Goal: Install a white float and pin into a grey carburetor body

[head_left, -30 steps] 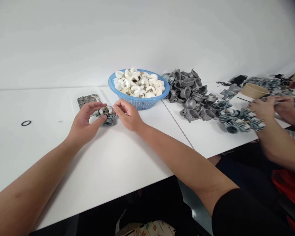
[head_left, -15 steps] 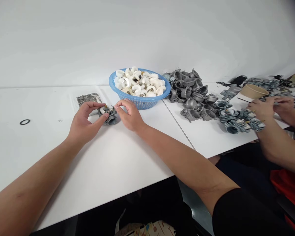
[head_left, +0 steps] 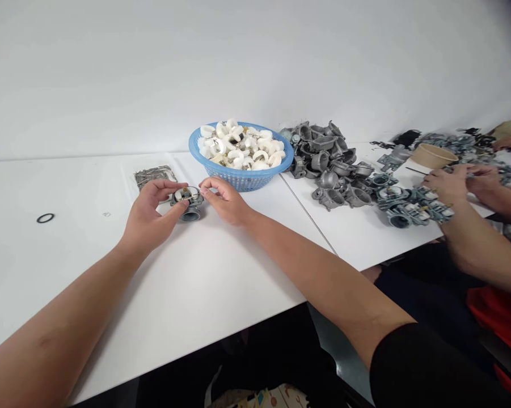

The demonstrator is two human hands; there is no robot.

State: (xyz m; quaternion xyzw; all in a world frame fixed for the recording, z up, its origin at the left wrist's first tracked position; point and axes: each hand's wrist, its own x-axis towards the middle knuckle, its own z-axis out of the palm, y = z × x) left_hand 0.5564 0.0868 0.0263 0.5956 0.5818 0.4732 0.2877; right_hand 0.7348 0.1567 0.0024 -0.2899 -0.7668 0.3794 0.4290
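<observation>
A grey metal carburetor body (head_left: pixel 190 205) rests on the white table, with a white float and a small brass part showing in its open top. My left hand (head_left: pixel 151 212) grips it from the left, the thumb on the near side and the fingers at the far side. Just right of the carburetor, my right hand (head_left: pixel 224 199) has thumb and index finger pinched together close to its rim. Whatever lies between those fingertips is too small to make out. Behind my left hand, a pile of thin metal pins (head_left: pixel 147 175) lies on clear plastic.
A blue basket (head_left: pixel 238 180) of white floats stands behind my hands. Right of it lies a heap of grey metal bowls (head_left: pixel 323 153). Farther right, a co-worker's hands (head_left: pixel 451 184) work beside assembled carburetors (head_left: pixel 402 207) and a paper bowl (head_left: pixel 434 155). A black ring (head_left: pixel 45 218) lies at left.
A thin wire-like piece seen earlier between my right fingertips and the carburetor no longer shows clearly. The carburetor is turned slightly, its round opening facing more toward me.
</observation>
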